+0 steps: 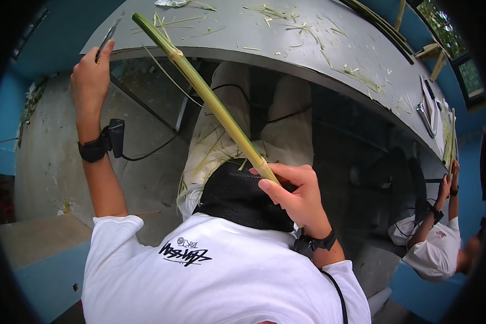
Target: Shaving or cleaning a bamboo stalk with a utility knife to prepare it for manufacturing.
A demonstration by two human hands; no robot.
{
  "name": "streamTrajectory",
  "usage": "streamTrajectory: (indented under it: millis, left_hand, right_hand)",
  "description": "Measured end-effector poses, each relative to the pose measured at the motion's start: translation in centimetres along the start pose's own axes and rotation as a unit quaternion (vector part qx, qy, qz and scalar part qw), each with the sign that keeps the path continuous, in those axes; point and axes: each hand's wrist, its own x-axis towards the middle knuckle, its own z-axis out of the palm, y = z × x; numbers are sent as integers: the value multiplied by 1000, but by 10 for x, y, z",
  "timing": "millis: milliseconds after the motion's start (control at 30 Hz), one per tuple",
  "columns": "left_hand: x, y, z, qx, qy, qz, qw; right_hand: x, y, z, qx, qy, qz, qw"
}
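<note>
Head view: right hand (297,197) closed around the lower end of a long green bamboo-like stalk (210,100), fingers wrapped, thumb on top. Stalk runs diagonally up-left from the fist, over the lap, its far end lying across the edge of the grey curved tabletop (308,48). Left hand (90,75) raised at the table's left edge, gripping a thin dark blade-like tool (107,39) (exact type not readable), well apart from the stalk. Both wrists carry black straps; the left one has a small black box (116,137) with a cable. Pale green shavings (356,75) scattered on the tabletop and on the beige trousers (210,146). 1 other person's hands (448,181) at the far right, near the table edge.
</note>
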Motion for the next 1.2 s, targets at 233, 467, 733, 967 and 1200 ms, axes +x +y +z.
streamTrajectory:
  millis: [233, 467, 733, 967, 1200]
  left_hand:
    - [-18, -55, -42, -34, 152, -9, 988]
    - [-121, 88, -22, -278, -153, 246, 916]
    - [-152, 117, -3, -290, -267, 294, 871]
    - [-149, 124, 4, -276, -269, 288, 877]
    - [-141, 122, 6, -269, -247, 270, 891]
  right_hand:
    - [9, -6, -5, 68, 9, 40, 997]
    - [15, -5, -8, 114, 6, 30, 993]
    - [17, -1, -9, 135, -1, 39, 990]
    - [22, 3, -12, 116, 12, 45, 992]
    - [23, 5, -7, 125, 18, 56, 990]
